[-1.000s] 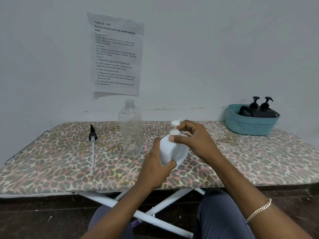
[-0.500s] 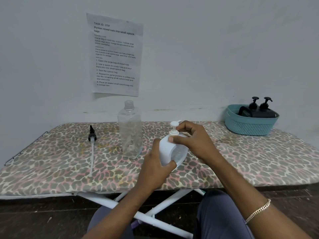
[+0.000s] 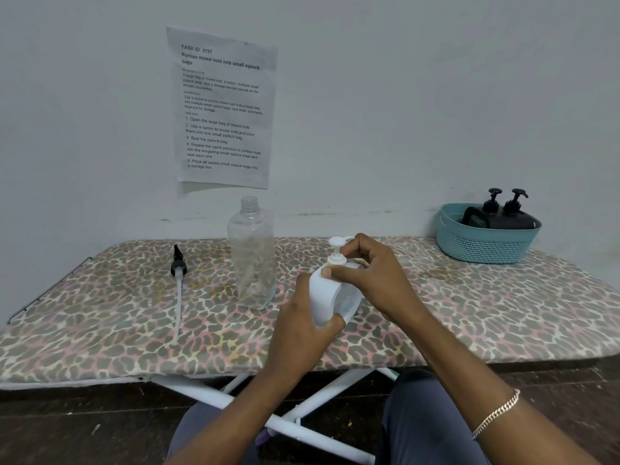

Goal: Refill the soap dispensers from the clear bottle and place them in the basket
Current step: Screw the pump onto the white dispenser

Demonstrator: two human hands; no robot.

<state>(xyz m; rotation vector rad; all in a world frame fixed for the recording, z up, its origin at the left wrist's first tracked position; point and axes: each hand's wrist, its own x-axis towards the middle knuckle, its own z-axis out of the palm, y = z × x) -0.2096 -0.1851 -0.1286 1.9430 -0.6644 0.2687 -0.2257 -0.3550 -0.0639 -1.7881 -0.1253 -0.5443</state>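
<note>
Head view: a person's left hand [image 3: 302,325] grips the body of one white dispenser [image 3: 330,295] above the ironing board's [image 3: 100,330] front edge, while the right hand [image 3: 372,276] pinches its pump collar. One clear bottle [image 3: 252,253], uncapped, stands near the board's middle. One black pump [image 3: 178,268] with its tube lies toward the left end. At the back right corner, one teal basket [image 3: 486,243] holds two black dispensers [image 3: 503,213]. One printed sheet [image 3: 223,109] hangs on the wall.
</note>
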